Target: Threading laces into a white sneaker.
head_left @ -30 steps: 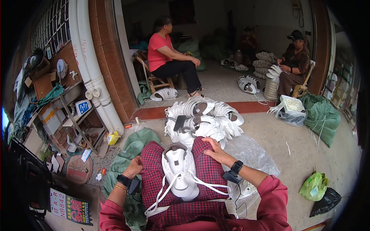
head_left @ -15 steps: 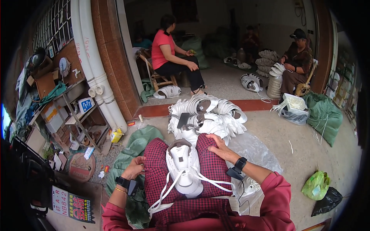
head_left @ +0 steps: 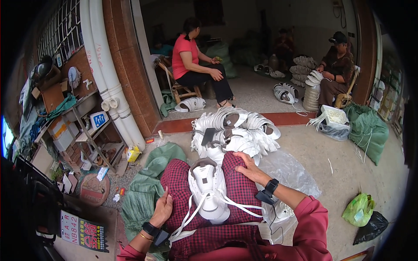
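A white shoe upper (head_left: 208,193) with a dark grey collar lies in my lap between my thighs, its untied white laces (head_left: 237,203) spread to both sides. Red-and-black checked cloth (head_left: 240,191) covers my legs. My right hand (head_left: 251,170) rests on the right knee, its fingers laid out over the cloth. Beside the left thigh, my left hand (head_left: 163,210) is raised, fingers extended and apart from the shoe upper. Both wrists carry a black strapped device. Just beyond my knees, white shoe uppers (head_left: 257,145) lie heaped, with a dark flat object (head_left: 208,136) on them.
Green sacking (head_left: 150,178) lies at my left, clear plastic sheeting (head_left: 289,172) at my right. Farther right are a white box (head_left: 333,116), a green sack (head_left: 368,130) and tied bags (head_left: 358,210). Several people sit inside the doorway. Pipes (head_left: 115,91) and a cluttered shelf stand left.
My left hand has dropped from beside the left knee toward me, along the outside of the thigh. My right hand and the shoe upper stay in place.
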### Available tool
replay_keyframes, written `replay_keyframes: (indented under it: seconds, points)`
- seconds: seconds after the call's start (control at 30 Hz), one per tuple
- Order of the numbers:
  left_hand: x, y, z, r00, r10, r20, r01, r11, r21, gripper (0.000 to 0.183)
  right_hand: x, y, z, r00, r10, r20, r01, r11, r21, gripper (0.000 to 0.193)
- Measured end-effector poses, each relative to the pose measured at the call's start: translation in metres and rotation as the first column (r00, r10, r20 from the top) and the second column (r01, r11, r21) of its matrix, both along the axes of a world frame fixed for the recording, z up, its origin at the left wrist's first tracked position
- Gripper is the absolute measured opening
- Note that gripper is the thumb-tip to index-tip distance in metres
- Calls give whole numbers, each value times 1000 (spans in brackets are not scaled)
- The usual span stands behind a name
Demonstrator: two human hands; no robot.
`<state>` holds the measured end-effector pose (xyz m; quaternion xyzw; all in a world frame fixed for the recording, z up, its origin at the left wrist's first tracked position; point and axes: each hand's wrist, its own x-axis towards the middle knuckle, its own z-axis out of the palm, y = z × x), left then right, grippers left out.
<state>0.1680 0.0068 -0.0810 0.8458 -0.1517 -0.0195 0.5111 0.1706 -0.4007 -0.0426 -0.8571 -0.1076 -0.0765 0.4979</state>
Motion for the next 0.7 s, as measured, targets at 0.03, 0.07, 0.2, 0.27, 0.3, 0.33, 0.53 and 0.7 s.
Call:
replay_keyframes:
  seconds: [0.03,0.07,0.2,0.27,0.3,0.33,0.53,0.7]
  points:
    - [-8,0,3,999,0,38,-2,999,45,65,0,1,3,1000,-7,-18,7,1000,5,64]
    - [-13,-2,10,999,-4,41,2,999,46,65,2,-2,-1,1000,-11,-15,11,1000,6,64]
    - [-26,0,18,997,-17,72,7,989,148,72,7,-2,-2,999,-11,39,11,1000,-4,63]
    - [-32,3,19,996,-73,50,66,989,132,71,2,0,-2,1000,-28,-1,28,1000,0,63]
    - [-40,4,19,996,-72,44,66,989,133,71,0,-1,-6,1000,-17,17,17,1000,7,63]
    - [-46,4,21,996,-79,37,73,987,141,70,0,-1,-5,999,-6,40,6,1000,12,63]
    - [-76,14,17,994,-111,25,110,992,55,59,-5,1,-5,1000,-26,10,26,1000,9,63]
    - [-89,27,7,991,-76,-107,82,996,47,59,-4,0,0,999,-30,19,30,999,15,63]
